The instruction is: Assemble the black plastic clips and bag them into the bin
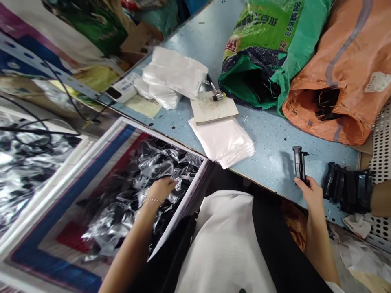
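Observation:
My right hand (312,192) grips the lower end of a slim black plastic part (299,162), held upright over the near right of the blue table. A small pin juts from the part's side near its top. On the left, my left hand (161,189) reaches into a white-rimmed box (200,171) filled with black parts in clear bags. Its fingers are closed at a clear plastic bag (177,191) on top of the pile; the fingertips are partly blurred. Several more black plastic parts (348,187) lie in a row to the right of my right hand.
Flat clear bags (226,140) lie at the table's (269,162) front edge under a board (214,110) bearing a small brush-like tool (218,96). More bags (177,73) lie behind. A green sack (256,77) and an orange sack (345,89) hold black parts.

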Available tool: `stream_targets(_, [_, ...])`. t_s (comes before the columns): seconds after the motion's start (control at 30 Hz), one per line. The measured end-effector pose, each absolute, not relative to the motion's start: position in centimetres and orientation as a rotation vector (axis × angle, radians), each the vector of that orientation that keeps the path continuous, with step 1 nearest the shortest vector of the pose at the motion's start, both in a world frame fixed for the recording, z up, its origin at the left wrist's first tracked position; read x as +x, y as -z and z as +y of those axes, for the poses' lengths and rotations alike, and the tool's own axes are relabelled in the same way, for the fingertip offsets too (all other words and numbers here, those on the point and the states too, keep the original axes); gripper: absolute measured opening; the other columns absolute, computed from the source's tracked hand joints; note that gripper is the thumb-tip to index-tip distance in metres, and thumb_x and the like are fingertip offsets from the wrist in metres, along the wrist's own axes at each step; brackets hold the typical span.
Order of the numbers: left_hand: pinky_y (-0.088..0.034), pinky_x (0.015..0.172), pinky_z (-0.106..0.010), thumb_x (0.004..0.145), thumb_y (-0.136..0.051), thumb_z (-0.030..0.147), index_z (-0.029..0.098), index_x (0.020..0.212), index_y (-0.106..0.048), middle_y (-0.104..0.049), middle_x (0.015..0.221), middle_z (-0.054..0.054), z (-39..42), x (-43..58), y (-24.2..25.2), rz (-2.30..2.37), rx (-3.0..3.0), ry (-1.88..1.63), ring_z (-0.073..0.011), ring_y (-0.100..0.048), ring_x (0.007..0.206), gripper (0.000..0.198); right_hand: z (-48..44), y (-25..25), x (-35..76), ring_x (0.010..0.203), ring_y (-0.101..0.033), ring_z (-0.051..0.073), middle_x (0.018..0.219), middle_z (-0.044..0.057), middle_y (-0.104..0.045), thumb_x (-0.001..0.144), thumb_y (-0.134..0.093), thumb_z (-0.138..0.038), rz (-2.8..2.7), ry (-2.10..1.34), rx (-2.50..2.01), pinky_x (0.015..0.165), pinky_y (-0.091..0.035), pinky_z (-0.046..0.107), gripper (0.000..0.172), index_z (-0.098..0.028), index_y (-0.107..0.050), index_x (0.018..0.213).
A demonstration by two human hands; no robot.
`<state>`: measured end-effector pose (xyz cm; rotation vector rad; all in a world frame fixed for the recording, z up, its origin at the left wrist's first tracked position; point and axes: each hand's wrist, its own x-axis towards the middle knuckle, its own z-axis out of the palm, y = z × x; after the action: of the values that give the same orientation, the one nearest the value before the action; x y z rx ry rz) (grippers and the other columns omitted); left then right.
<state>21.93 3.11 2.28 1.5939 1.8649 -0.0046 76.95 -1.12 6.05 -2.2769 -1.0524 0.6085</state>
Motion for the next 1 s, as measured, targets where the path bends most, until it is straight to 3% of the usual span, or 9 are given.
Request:
stream_targets(0.13, [-0.05,0.097,-0.04,0.096,-0.052,0.036,0.02,0.109,-0.076,-0.073,0.112,-0.013,9.1,32.0,-4.8,1.662,2.12,-0.493,-0.0288,-0.064,0.108,0.032,1.0,-6.3,72.6,0.072,-0.059,0.018,0.081,0.001,-0.067,0.06,-0.085,-0.055,-0.752,-0.958,-1.838,0.067,-0.049,0.032,0.052,-0.019,-0.071,0.095])
stream_targets(0.2, [-0.05,0.096,-0.046,0.094,-0.055,0.024,0.017,0.108,-0.075,-0.068,0.12,-0.018,11.7,36.4,-5.8,1.601,2.283,-0.481,-0.0323,-0.061,0.112,0.025,1.8,-6.5,70.3,0.069,-0.058,0.015,0.079,0.0,-0.067,0.06,-0.086,-0.05,-0.714,-1.088,-1.732,0.064,-0.047,0.029,0.045,-0.02,-0.071,0.09])
stream_targets(0.3, [-0.053,0.089,-0.043,0.088,-0.057,0.009,0.016,0.084,-0.073,-0.069,0.105,-0.016,15.0,38.6,-6.4,1.552,2.184,-0.461,-0.0291,-0.062,0.103,0.017,2.1,-6.8,67.8,0.065,-0.057,0.013,0.074,-0.002,-0.064,0.063,-0.087,-0.045,-0.672,-1.268,-1.625,0.062,-0.047,0.027,0.036,-0.022,-0.071,0.087])
stream_targets(0.4, [-0.053,0.072,-0.034,0.081,-0.071,0.018,0.016,0.071,-0.066,-0.067,0.081,-0.007,17.8,36.8,-6.0,1.503,1.877,-0.497,-0.0203,-0.063,0.078,0.012,1.9,-7.2,66.2,0.065,-0.058,0.014,0.074,-0.001,-0.065,0.068,-0.084,-0.043,-0.623,-1.437,-1.498,0.062,-0.047,0.028,0.029,-0.022,-0.072,0.085])
stream_targets(0.5, [-0.046,0.06,-0.027,0.08,-0.073,0.032,0.015,0.071,-0.066,-0.066,0.068,-0.002,19.4,34.7,-5.3,1.355,1.443,-0.557,-0.0138,-0.058,0.061,0.02,2.0,-7.7,64.5,0.064,-0.057,0.014,0.082,0.004,-0.07,0.075,-0.078,-0.046,-0.564,-1.651,-1.319,0.058,-0.046,0.029,0.028,-0.021,-0.073,0.086])
stream_targets(0.63, [-0.049,0.06,-0.026,0.073,-0.076,0.022,0.015,0.082,-0.065,-0.069,0.07,-0.003,19.2,34.6,-4.5,1.299,1.184,-0.696,-0.0145,-0.062,0.061,0.016,3.4,-8.0,61.3,0.055,-0.045,0.011,0.081,0.007,-0.069,0.081,-0.066,-0.059,-0.424,-2.055,-0.995,0.05,-0.041,0.028,0.047,-0.016,-0.074,0.099])
stream_targets(0.73, [-0.059,0.077,-0.034,0.082,-0.063,0.012,0.016,0.088,-0.065,-0.073,0.083,-0.005,17.9,35.1,-4.4,1.393,1.539,-0.774,-0.0195,-0.07,0.079,0.008,4.8,-7.4,58.9,0.055,-0.043,0.011,0.073,0.004,-0.062,0.088,-0.059,-0.059,-0.197,-2.31,-0.825,0.047,-0.041,0.025,0.054,-0.011,-0.07,0.109])
stream_targets(0.87, [-0.055,0.104,-0.048,0.091,-0.044,0.004,0.016,0.115,-0.069,-0.07,0.127,-0.015,16.4,34.3,-4.8,1.514,2.227,-0.592,-0.0291,-0.066,0.117,0.037,5.7,-6.4,57.4,0.056,-0.043,0.01,0.075,0.001,-0.061,0.095,-0.053,-0.053,0.044,-2.338,-0.752,0.047,-0.044,0.02,0.049,-0.012,-0.064,0.119])
stream_targets(1.0, [-0.054,0.111,-0.046,0.092,-0.043,0.005,0.011,0.146,-0.05,-0.056,0.146,-0.02,15.0,33.9,-5.4,1.428,2.361,-0.641,-0.0303,-0.058,0.133,0.055,5.8,-6.7,57.3,0.053,-0.039,0.009,0.073,0.0,-0.059,0.095,-0.051,-0.054,0.07,-2.328,-0.686,0.047,-0.044,0.02,0.05,-0.013,-0.063,0.119])
